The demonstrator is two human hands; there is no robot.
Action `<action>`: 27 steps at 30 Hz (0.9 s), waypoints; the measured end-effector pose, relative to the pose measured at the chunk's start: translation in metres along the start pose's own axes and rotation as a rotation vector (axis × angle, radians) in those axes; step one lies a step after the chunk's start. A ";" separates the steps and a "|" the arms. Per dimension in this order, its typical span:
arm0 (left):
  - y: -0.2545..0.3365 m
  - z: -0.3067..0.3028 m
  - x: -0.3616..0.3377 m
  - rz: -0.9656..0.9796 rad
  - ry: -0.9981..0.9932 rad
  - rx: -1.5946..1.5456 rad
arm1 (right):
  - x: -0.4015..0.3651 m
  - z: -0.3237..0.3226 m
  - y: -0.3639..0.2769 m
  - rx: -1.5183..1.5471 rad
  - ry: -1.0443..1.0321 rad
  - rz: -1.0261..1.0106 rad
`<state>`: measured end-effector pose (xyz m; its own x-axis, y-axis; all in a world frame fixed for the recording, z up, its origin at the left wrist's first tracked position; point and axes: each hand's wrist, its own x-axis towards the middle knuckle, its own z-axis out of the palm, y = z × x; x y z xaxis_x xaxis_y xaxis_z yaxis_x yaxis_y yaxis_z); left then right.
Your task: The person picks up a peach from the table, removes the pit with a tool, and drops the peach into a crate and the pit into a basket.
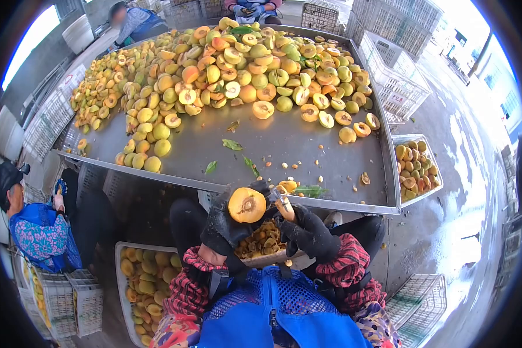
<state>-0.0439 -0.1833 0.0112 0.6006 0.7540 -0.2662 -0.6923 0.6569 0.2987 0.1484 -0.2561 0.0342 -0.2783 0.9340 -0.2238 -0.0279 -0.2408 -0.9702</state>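
Observation:
In a black glove, my left hand (219, 225) is closed around a yellow peach half (246, 205), its cut face up with the brown stone hollow showing. My right hand (312, 233), also gloved in black, grips a small pitting tool (284, 207) with a light tan handle; its metal end points toward the table edge. Just beyond that end is an orange piece of peach (288, 185). Below and between both hands, a container holds brownish scraps and stones (262, 239). Ahead, a heap of halved and whole peaches (232, 69) covers the metal table's far part.
The metal table (197, 151) has a raised rim and scattered leaves (232, 144) and stones. Crates of peaches stand at lower left (148, 278) and right (416, 165). A co-worker (40, 226) sits at left; two other people work across the table. Stacked crates (394, 75) stand at right.

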 end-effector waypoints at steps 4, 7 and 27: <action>-0.008 -0.013 -0.002 0.087 -0.036 0.061 | 0.000 0.012 -0.008 -0.136 0.036 0.126; -0.007 -0.002 -0.008 0.055 -0.127 -0.009 | 0.004 0.024 -0.014 -0.336 0.041 0.103; -0.029 -0.046 0.006 0.209 -0.122 0.192 | 0.017 0.038 0.024 -0.747 0.124 -0.054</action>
<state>-0.0384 -0.1983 -0.0409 0.5051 0.8600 -0.0723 -0.7245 0.4681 0.5059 0.1063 -0.2556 0.0107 -0.1843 0.9728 -0.1402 0.6311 0.0077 -0.7757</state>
